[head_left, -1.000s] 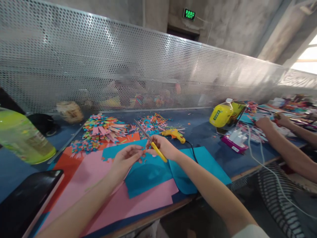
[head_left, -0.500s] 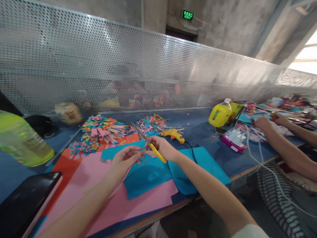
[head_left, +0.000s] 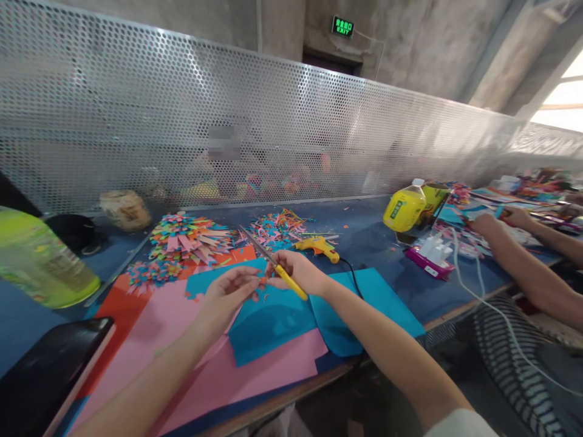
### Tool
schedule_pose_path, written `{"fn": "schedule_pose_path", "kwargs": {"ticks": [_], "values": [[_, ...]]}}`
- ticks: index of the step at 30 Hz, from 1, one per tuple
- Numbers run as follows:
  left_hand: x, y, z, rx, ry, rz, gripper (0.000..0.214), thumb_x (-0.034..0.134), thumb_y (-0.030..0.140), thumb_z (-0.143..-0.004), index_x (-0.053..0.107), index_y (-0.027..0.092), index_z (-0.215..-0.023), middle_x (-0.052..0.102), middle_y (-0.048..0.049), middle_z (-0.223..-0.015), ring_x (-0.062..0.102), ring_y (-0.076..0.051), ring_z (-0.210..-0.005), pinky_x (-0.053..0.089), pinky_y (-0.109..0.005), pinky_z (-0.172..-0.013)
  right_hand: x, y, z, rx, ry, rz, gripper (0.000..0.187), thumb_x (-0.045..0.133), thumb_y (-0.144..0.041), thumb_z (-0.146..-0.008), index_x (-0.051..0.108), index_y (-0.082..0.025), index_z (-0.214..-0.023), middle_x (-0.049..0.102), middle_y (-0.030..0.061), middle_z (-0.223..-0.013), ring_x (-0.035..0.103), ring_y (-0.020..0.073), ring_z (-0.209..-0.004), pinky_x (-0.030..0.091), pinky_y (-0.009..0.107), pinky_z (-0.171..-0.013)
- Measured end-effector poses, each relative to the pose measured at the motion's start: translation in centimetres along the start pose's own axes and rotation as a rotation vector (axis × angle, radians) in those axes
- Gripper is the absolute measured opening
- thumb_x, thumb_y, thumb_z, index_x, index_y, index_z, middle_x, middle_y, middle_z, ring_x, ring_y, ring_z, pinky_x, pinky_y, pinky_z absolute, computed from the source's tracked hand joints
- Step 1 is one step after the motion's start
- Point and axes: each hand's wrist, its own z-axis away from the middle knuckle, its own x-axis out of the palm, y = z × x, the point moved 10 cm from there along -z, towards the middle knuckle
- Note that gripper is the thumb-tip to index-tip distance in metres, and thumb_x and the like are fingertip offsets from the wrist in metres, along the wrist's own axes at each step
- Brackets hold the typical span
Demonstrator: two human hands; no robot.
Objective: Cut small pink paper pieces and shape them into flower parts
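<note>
My right hand (head_left: pixel 298 271) is closed around yellow-handled scissors (head_left: pixel 273 262), whose blades point up and to the left. My left hand (head_left: pixel 230 292) pinches a tiny orange scrap of paper (head_left: pixel 263 281) just left of the scissor handles, fingertips almost touching the right hand. Both hands hover above blue paper sheets (head_left: pixel 273 315) that lie on pink paper (head_left: pixel 182 340).
Heaps of coloured paper strips (head_left: pixel 189 238) and scraps (head_left: pixel 277 226) lie behind the hands, beside a yellow glue gun (head_left: pixel 319 246). A green bottle (head_left: pixel 40 261) and a dark tablet (head_left: pixel 45 370) sit at left. A yellow bottle (head_left: pixel 405 208) and another person's arms (head_left: pixel 523 267) are at right. A perforated metal screen (head_left: pixel 273 133) backs the table.
Both hands stay nearly in place. The view has shifted slightly, and the left fingertips have closed in a little on the orange scrap.
</note>
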Motion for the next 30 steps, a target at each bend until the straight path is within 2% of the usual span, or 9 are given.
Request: {"fn": "schedule_pose_path", "kwargs": {"ticks": [11, 17, 24, 27, 30], "values": [[0.3, 0.2, 0.0, 0.039, -0.053, -0.117, 0.022, 0.068, 0.023, -0.063, 0.06, 0.016, -0.083, 0.065, -0.0022, -0.071, 0.058, -0.011, -0.055, 0.045, -0.022, -0.053, 0.1, -0.2, 0.2, 0.032, -0.015, 0.005, 0.041, 0.076, -0.024, -0.046, 0.045, -0.016, -0.072, 0.053, -0.0044, -0.067, 0.051, 0.0078, -0.059, 0.041, 0.021, -0.059], [0.7, 0.8, 0.3, 0.041, -0.049, -0.151, 0.028, 0.071, 0.026, -0.059, 0.058, 0.014, -0.081, 0.064, -0.0017, -0.063, 0.057, -0.011, -0.051, 0.046, -0.022, -0.05, 0.0, -0.2, 0.1, 0.005, -0.031, 0.006, 0.04, 0.076, -0.023, -0.048, 0.045, -0.016, -0.073, 0.054, -0.0038, -0.07, 0.052, 0.0077, -0.062, 0.041, 0.02, -0.059], [0.6, 1.0, 0.2, 0.069, -0.036, -0.113, 0.027, 0.071, 0.025, -0.059, 0.058, 0.015, -0.081, 0.064, -0.0005, -0.064, 0.057, -0.01, -0.051, 0.045, -0.022, -0.05, -0.1, -0.1, 0.0, -0.014, -0.033, 0.018, 0.039, 0.074, -0.025, -0.051, 0.044, -0.016, -0.073, 0.052, -0.0035, -0.071, 0.051, 0.0078, -0.062, 0.041, 0.021, -0.059], [-0.1, 1.2, 0.1, 0.085, 0.003, -0.067, 0.026, 0.07, 0.023, -0.06, 0.06, 0.016, -0.083, 0.065, -0.0014, -0.068, 0.059, -0.012, -0.057, 0.046, -0.022, -0.052, -0.5, 0.1, 0.0, -0.004, -0.015, 0.076, 0.038, 0.072, -0.03, -0.054, 0.042, -0.017, -0.073, 0.051, -0.003, -0.072, 0.048, 0.0074, -0.059, 0.039, 0.021, -0.055], [-0.8, 1.8, 0.2, 0.122, 0.077, -0.028, 0.027, 0.07, 0.022, -0.06, 0.06, 0.017, -0.085, 0.065, -0.0018, -0.07, 0.059, -0.012, -0.06, 0.047, -0.023, -0.054, -1.0, -0.4, 0.0, -0.03, 0.004, 0.269, 0.037, 0.069, -0.036, -0.058, 0.042, -0.018, -0.075, 0.048, -0.0033, -0.071, 0.044, 0.0078, -0.058, 0.036, 0.021, -0.052]]}}
